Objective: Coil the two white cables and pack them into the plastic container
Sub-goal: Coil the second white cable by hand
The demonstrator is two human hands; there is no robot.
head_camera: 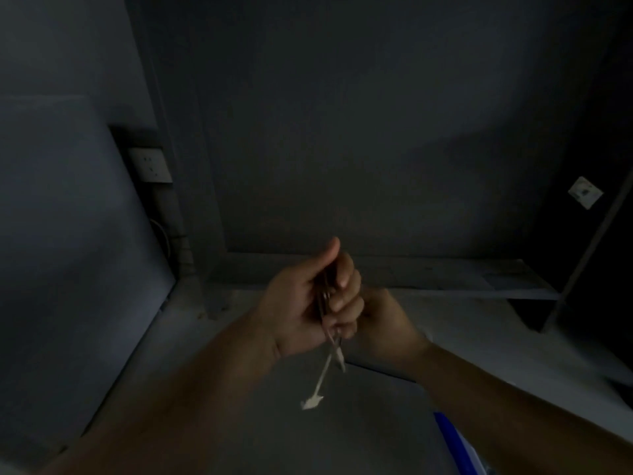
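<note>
The scene is dim. My left hand is held up in the middle of the view, fist closed around a bundle of white cable, thumb pointing up. Two cable ends hang below the fist, one ending in a white plug near the lower centre. My right hand sits right behind and against the left fist, fingers curled; whether it grips the cable is hidden by the left hand. A blue edge shows at the bottom right under my right forearm, possibly the plastic container.
A grey table surface lies below my hands. Dark walls stand behind, with a wall socket at the left and a white tag at the right. A low ledge runs along the back.
</note>
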